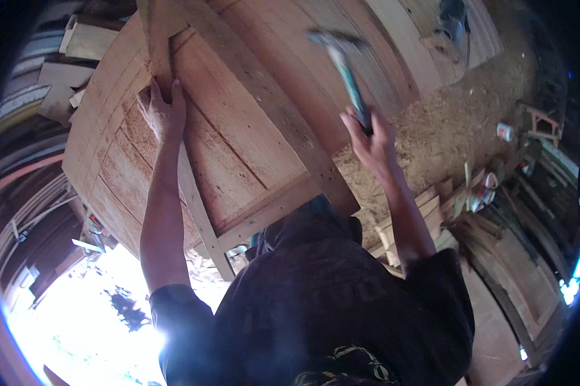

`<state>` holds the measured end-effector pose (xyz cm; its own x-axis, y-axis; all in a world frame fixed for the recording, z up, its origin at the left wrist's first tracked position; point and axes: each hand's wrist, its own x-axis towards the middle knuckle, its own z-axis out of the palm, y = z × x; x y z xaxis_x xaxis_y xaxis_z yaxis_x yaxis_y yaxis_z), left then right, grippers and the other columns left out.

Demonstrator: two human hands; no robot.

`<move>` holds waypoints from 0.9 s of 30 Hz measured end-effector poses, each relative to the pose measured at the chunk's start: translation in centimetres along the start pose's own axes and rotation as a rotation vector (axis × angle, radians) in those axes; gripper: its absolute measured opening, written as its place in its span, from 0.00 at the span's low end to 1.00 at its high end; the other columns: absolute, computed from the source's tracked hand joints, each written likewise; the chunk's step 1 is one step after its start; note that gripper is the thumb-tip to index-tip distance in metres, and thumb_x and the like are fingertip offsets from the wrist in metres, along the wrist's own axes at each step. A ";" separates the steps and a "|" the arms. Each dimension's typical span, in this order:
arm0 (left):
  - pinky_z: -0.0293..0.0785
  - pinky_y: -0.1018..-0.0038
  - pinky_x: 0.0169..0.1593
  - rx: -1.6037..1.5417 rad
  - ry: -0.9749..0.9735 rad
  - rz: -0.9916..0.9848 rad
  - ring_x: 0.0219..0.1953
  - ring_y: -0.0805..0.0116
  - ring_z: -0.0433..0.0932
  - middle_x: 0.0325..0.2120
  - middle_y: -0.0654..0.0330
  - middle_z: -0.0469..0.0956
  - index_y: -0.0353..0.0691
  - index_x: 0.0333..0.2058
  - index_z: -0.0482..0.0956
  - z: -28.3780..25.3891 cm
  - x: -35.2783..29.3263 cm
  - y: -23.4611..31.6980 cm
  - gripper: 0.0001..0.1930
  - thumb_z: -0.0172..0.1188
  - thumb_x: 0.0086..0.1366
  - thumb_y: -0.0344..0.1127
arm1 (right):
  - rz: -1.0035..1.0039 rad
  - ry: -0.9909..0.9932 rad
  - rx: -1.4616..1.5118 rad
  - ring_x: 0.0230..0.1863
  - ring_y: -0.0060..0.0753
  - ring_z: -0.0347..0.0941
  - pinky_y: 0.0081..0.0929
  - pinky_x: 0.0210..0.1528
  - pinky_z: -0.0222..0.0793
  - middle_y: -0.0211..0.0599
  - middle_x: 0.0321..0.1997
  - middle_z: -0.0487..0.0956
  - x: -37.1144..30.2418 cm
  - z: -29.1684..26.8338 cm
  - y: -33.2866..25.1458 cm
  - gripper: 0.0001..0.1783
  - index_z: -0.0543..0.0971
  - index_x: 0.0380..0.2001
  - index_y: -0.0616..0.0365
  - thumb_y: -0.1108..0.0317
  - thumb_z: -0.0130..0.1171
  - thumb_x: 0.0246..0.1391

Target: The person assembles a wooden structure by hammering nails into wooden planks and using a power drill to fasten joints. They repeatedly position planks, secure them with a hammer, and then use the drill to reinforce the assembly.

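Observation:
My right hand [375, 143] is wrapped round the lower end of a hammer [348, 74] with a green and dark handle. The hammer is raised over the boards, its metal head slightly blurred by motion. My left hand [164, 112] grips a narrow wooden strip [196, 193], thumb on one side and fingers on the other. That strip lies across a large wooden panel [232, 154], dusted with sawdust in places. A wider plank [270, 109] runs diagonally over the panel, between my two hands. Whether a nail stands near my left hand, I cannot tell.
A dark power tool [452, 26] sits on the boards at the far right. Sawdust covers the ground [457, 128] beside the panel. Wood offcuts [425, 215] and stacked boards [508, 270] lie at the right. More timber pieces [64, 83] are piled at the left.

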<state>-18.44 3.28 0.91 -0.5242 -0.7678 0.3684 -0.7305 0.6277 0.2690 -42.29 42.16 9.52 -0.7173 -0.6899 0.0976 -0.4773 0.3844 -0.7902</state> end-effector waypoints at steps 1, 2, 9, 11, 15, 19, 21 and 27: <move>0.68 0.51 0.67 0.001 -0.008 -0.012 0.60 0.41 0.72 0.56 0.41 0.74 0.30 0.62 0.79 0.2 0.1 0.3 0.36 0.67 0.69 0.57 | 0.049 0.085 0.030 0.20 0.34 0.74 0.35 0.26 0.69 0.40 0.21 0.77 -3.3 -1.3 0.8 0.13 0.82 0.38 0.60 0.61 0.71 0.67; 0.68 0.51 0.67 0.010 -0.016 -0.021 0.60 0.40 0.72 0.56 0.40 0.74 0.29 0.62 0.79 0.0 0.3 -0.6 0.36 0.67 0.69 0.57 | 0.192 0.120 -0.008 0.19 0.33 0.71 0.35 0.25 0.68 0.39 0.21 0.76 -6.6 -2.3 1.2 0.14 0.81 0.36 0.60 0.61 0.71 0.67; 0.59 0.47 0.73 0.289 -0.353 -0.144 0.73 0.41 0.60 0.71 0.43 0.63 0.35 0.76 0.60 -3.0 -1.9 1.2 0.51 0.62 0.68 0.69 | 0.655 0.158 -0.071 0.19 0.31 0.66 0.35 0.27 0.67 0.40 0.20 0.76 -22.9 -7.0 4.3 0.15 0.81 0.35 0.61 0.60 0.70 0.67; 0.55 0.45 0.76 0.385 -0.359 -0.057 0.76 0.39 0.55 0.75 0.44 0.59 0.37 0.77 0.58 -4.3 -6.7 3.7 0.53 0.61 0.68 0.71 | 0.708 0.155 0.014 0.19 0.31 0.66 0.34 0.27 0.67 0.40 0.20 0.76 -24.6 -7.1 4.4 0.15 0.81 0.35 0.61 0.59 0.70 0.66; 0.53 0.41 0.76 -0.076 -0.667 0.290 0.80 0.36 0.50 0.79 0.37 0.48 0.37 0.80 0.48 -10.5 -18.4 11.7 0.63 0.71 0.61 0.70 | 0.622 0.083 0.125 0.21 0.37 0.71 0.36 0.28 0.68 0.42 0.23 0.78 -24.6 -7.2 4.9 0.16 0.80 0.39 0.61 0.58 0.69 0.68; 0.42 0.44 0.78 0.055 -0.691 0.289 0.82 0.44 0.45 0.81 0.43 0.46 0.37 0.80 0.44 -12.5 -24.6 15.1 0.59 0.70 0.63 0.58 | 0.340 -0.100 0.199 0.43 0.58 0.84 0.44 0.45 0.79 0.55 0.44 0.85 -21.3 -7.9 3.2 0.22 0.80 0.57 0.61 0.59 0.65 0.68; 0.39 0.45 0.78 0.093 -0.615 0.281 0.83 0.47 0.45 0.81 0.46 0.46 0.37 0.80 0.46 -11.8 -26.0 14.5 0.52 0.65 0.64 0.45 | 0.090 -0.188 0.218 0.46 0.53 0.84 0.44 0.48 0.79 0.55 0.51 0.84 -19.8 -7.5 1.1 0.25 0.76 0.65 0.57 0.63 0.64 0.68; 0.40 0.45 0.79 0.077 -0.692 0.180 0.82 0.46 0.50 0.78 0.45 0.57 0.35 0.78 0.51 -11.6 -26.0 15.0 0.50 0.64 0.62 0.40 | -0.085 -0.602 0.206 0.52 0.60 0.80 0.53 0.53 0.78 0.57 0.57 0.79 -16.3 -4.0 -4.9 0.34 0.70 0.73 0.52 0.69 0.62 0.65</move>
<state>-10.67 34.16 5.70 -0.7784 -0.5741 -0.2539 -0.6216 0.7613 0.1846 -30.33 53.99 14.23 -0.2423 -0.9594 -0.1444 -0.3701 0.2290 -0.9003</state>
